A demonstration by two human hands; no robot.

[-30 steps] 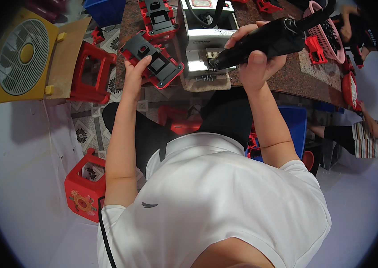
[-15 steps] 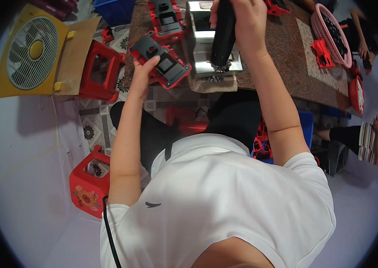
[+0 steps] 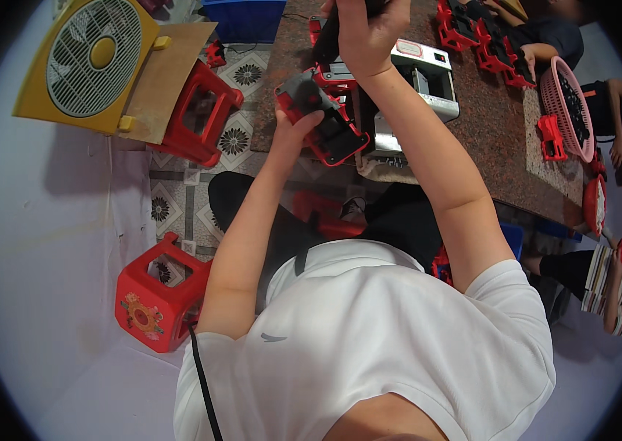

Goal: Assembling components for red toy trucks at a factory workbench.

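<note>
A red and dark grey plastic housing [image 3: 337, 138] is in my left hand [image 3: 296, 132], held at the table's near edge. The thumb lies across its top and the fingers are underneath. My right hand [image 3: 376, 40] is wrapped round a thick black electric screwdriver [image 3: 328, 45]. The screwdriver's lower end is over or close to the far part of the housing; blur hides whether they touch. Beside my right forearm stands a silver metal box [image 3: 440, 92], partly covered by the arm. Another red and grey housing [image 3: 337, 77] lies just beyond the held one, mostly hidden.
Several red plastic frames [image 3: 478, 37] line the far right of the stone table [image 3: 498, 140]. A pink basket [image 3: 562, 99] of black parts sits at the right, near other people. A yellow fan [image 3: 98, 55], red stools [image 3: 197, 114] and a blue bin [image 3: 245, 20] are to the left.
My right hand has carried the screwdriver left, from the metal box to the held housing. The whole view has shifted, so the table appears further right.
</note>
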